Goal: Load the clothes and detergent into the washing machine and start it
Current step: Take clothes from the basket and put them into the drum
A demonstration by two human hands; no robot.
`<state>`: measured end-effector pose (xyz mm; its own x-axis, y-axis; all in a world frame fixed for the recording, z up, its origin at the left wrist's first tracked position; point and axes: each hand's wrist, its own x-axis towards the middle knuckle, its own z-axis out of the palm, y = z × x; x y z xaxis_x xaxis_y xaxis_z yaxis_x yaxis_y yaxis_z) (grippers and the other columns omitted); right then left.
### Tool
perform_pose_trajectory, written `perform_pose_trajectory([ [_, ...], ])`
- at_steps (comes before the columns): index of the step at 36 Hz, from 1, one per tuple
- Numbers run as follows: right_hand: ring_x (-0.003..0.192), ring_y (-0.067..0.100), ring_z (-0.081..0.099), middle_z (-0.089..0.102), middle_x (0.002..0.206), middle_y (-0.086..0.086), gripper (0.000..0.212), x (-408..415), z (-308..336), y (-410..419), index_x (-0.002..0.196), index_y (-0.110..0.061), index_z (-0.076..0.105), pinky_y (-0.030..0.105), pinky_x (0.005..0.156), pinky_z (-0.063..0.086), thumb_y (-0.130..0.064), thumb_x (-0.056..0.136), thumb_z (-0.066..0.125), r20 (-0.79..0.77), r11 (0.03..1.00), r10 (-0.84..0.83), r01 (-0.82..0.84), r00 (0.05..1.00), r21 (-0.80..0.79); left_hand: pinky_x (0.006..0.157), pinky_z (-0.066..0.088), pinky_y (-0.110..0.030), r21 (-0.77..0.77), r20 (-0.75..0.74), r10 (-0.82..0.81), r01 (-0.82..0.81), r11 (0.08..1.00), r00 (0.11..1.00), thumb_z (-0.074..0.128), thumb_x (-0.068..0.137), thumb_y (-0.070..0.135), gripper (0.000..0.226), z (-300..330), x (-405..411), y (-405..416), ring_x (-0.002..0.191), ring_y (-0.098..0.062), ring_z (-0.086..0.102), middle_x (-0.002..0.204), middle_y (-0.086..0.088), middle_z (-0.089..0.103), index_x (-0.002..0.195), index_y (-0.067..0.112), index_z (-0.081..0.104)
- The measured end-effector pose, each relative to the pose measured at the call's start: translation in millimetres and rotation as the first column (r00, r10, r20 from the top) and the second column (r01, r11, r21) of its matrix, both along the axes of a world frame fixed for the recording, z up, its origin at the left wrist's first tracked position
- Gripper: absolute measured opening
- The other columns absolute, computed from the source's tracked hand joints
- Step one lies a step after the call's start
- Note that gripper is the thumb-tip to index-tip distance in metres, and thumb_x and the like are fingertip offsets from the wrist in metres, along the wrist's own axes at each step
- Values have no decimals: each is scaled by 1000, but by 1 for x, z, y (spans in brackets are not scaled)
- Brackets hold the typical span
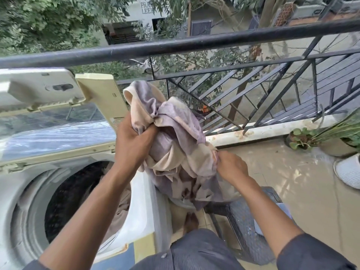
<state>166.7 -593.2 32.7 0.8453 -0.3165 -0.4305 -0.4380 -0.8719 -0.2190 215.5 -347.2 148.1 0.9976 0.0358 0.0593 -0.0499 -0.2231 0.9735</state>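
1. The lower end of the beige and lilac cloth [175, 152] hangs down into a container on the dark plastic stool [249, 227]; this container is almost fully hidden.
2. Inside the drum [64, 199] of the open washing machine [140, 201] some brownish clothes are seen, hard to make out.
3. The left hand [132, 141] is closed in a fist around the upper bunch of the cloth, raised beside the machine's right edge.
4. The right hand [229, 166] pinches a lower fold with its fingertips.

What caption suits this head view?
Both hands, left and right, lift a bundled cloth beside the open washing machine.
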Motion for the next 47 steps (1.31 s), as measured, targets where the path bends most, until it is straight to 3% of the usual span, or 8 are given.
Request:
perform_pose_trajectory([
  [6, 104, 42, 65, 70, 112, 19, 36, 13, 43, -4, 100, -15, 68, 38, 73, 43, -33, 107, 37, 197, 999, -24, 17, 980, 37, 96, 59, -41, 174, -126, -11, 33, 984, 992, 75, 92, 24, 38, -33, -7, 5, 107, -3, 71, 114, 16, 76, 127, 35, 68],
  [12, 70, 33, 67, 66, 62, 9, 46, 23, 90, 1, 71, -5, 57, 44, 66, 53, -31, 107, 45, 464, 938, -129, -44, 876, 344, 106, 53, -36, 163, -230, -159, 199, 966, 960, 80, 92, 29, 70, -48, -10, 5, 117, 6, 61, 134, 13, 63, 151, 26, 42],
  [19, 53, 34, 69, 68, 56, 18, 50, 16, 143, 29, 82, 2, 66, 52, 56, 60, -29, 112, 43, 498, 652, -250, -236, 830, 721, 131, 22, -48, 150, -228, -461, 499, 854, 858, 96, 57, 66, 152, -62, -9, 1, 162, -8, 8, 174, 15, -3, 162, 43, -12],
  [23, 58, 37, 71, 72, 69, 26, 40, 10, 151, 50, 93, 2, 69, 36, 52, 59, -24, 112, 44, 444, 459, -242, -301, 863, 836, 122, 39, -50, 217, -94, -329, 342, 914, 940, 94, 71, 49, 126, -62, -10, -18, 155, -12, 33, 171, 9, 26, 162, 42, 7],
  [28, 100, 21, 74, 76, 107, 13, 20, 10, 142, 49, 120, -1, 68, 45, 83, 64, -8, 106, 56, 347, 315, -135, -292, 928, 903, 81, 61, -52, 257, -40, -158, 163, 953, 987, 79, 84, 26, 50, -60, -13, -25, 99, -25, 72, 109, 11, 74, 125, 41, 55],
  [37, 117, 5, 62, 68, 124, -9, 59, 1, 82, 14, 128, -25, 65, 30, 101, 52, 6, 79, 56, 519, 828, -85, -230, 851, 512, 61, 57, -45, 72, -22, 18, -16, 997, 1000, 68, 82, 30, 16, -47, -9, -11, 69, -13, 67, 79, 10, 77, 94, 21, 74],
  [44, 126, 36, 55, 53, 137, 11, 90, -6, -3, -4, 158, -28, 30, 41, 96, 52, -19, 80, 74, -9, 949, 46, -41, 999, 313, 59, 50, -23, -144, 150, -18, 39, 989, 988, 72, 83, 23, 15, -4, -4, -14, 64, 1, 60, 68, 17, 71, 71, 33, 74],
  [47, 92, 23, 67, 63, 93, -4, 71, -7, -29, 3, 128, -22, 62, 33, 74, 53, -44, 64, 81, -98, 942, 33, 1, 995, 336, 59, 49, -15, -133, 188, -33, 59, 989, 982, 69, 93, -3, 56, 6, -3, -18, 62, 11, 58, 64, 24, 68, 67, 47, 74],
])
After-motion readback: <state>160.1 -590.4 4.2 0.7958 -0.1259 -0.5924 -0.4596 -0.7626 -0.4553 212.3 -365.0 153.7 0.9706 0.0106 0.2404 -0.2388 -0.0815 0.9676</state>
